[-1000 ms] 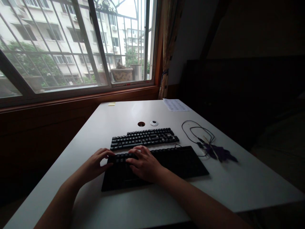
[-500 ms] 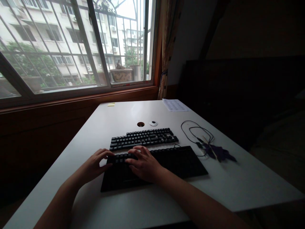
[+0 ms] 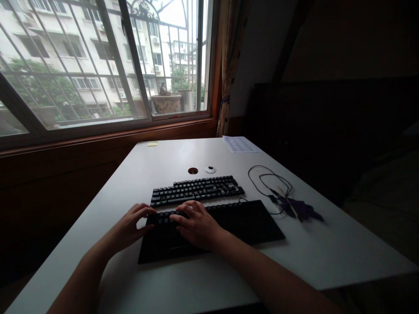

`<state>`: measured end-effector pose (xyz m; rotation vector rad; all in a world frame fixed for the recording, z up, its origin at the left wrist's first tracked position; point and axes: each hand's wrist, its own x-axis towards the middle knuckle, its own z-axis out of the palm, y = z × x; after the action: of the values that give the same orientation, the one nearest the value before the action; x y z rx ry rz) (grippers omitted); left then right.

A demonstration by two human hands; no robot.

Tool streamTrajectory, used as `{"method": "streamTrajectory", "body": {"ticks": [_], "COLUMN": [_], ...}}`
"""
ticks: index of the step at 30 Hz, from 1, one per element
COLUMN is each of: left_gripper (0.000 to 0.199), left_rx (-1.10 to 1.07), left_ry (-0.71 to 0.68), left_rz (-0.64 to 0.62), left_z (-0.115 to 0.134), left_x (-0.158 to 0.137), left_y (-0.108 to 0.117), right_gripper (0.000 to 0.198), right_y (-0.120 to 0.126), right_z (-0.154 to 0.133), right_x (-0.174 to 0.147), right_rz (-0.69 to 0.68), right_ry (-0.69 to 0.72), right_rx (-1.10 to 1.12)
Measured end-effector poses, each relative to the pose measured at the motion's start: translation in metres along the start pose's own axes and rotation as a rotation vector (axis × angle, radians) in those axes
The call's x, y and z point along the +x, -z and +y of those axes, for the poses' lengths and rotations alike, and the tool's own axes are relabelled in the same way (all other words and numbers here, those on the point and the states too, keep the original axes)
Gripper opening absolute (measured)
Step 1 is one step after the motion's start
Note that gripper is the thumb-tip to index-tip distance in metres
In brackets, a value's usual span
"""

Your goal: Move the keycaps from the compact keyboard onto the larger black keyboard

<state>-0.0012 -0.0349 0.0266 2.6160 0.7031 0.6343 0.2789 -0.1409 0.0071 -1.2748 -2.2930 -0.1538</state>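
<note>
A black keyboard base lies on the near part of the white table, with keycaps seen at its upper left and along its back edge. My left hand holds the base's left end, fingers at the back corner and thumb on the near side. Over the keycaps, my right hand has bent fingers with the index fingertip on the caps and the thumb a little apart. Its palm hides part of the base. Behind the base, many black keycaps stand in keyboard order, with gaps at the right.
On the right of the white table lie a black cable and a dark purple cloth-like item with a thin stick across it. A printed sheet, yellow note, cable hole and white ring cover are farther back.
My right index fingertip has shifted slightly left over the keycaps, and the thumb has drawn away from it. My left hand remains at the base's left end.
</note>
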Motion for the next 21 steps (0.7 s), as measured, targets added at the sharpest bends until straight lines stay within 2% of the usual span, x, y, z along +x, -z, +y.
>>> {"method": "streamTrajectory", "body": {"ticks": [7, 21], "left_gripper": [0.026, 0.028], "left_rx": [0.034, -0.032], "left_ry": [0.026, 0.020], "left_rz": [0.007, -0.013], "left_z": [-0.0011, -0.0078], "left_x": [-0.0010, -0.0019], "left_y": [-0.0009, 0.0003], "right_gripper": [0.040, 0.039], "right_y": [-0.0003, -0.0019], "right_z": [-0.0005, -0.0004], "right_x": [0.0000, -0.0008], "right_rz": [-0.006, -0.013], "right_ry": [-0.007, -0.013], "right_rx": [0.011, 0.038]}}
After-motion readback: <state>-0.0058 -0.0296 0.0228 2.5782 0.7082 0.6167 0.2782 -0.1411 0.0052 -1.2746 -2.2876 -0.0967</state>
